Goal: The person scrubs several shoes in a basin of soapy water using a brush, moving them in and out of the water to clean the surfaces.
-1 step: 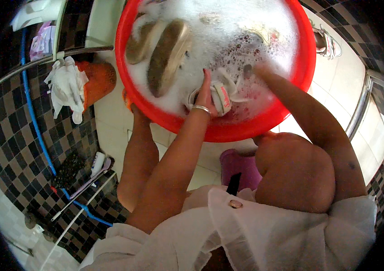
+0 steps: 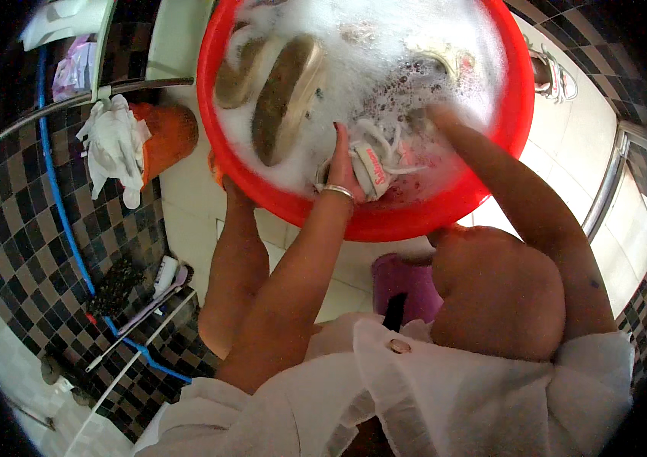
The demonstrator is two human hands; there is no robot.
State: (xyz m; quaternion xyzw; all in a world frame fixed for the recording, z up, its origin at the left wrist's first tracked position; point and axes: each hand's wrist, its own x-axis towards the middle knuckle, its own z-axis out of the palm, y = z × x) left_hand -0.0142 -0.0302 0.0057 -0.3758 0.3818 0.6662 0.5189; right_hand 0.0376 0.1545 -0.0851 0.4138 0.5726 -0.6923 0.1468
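A big red tub [image 2: 521, 114] holds foamy water. At its near side my left hand [image 2: 344, 169] grips a pale sneaker [image 2: 371, 174] with white laces, tongue upward and partly in the suds. My right hand [image 2: 445, 120] is over the foam to the right of this sneaker, its fingers smeared by motion. A small dark grey thing [image 2: 418, 118] sits beside its fingers; I cannot make out what it is, or whether the hand holds it. Left of my hands, a pair of shoes lies soles up, the larger sole [image 2: 285, 99] nearest. Another pale shoe [image 2: 445, 61] is half sunk in the foam.
Beyond the tub's right rim, another sneaker [image 2: 556, 76] stands on the tiled floor. To the left are an orange bin [image 2: 170, 137] with white cloth [image 2: 114, 145] over it, a blue hose [image 2: 61, 198] and a purple brush [image 2: 167, 293]. A purple stool [image 2: 403, 286] is beneath me.
The sneaker in my left hand has tilted slightly, and its laces spread further to the right. My left thumb has shifted a little left. The right hand stays at nearly the same place.
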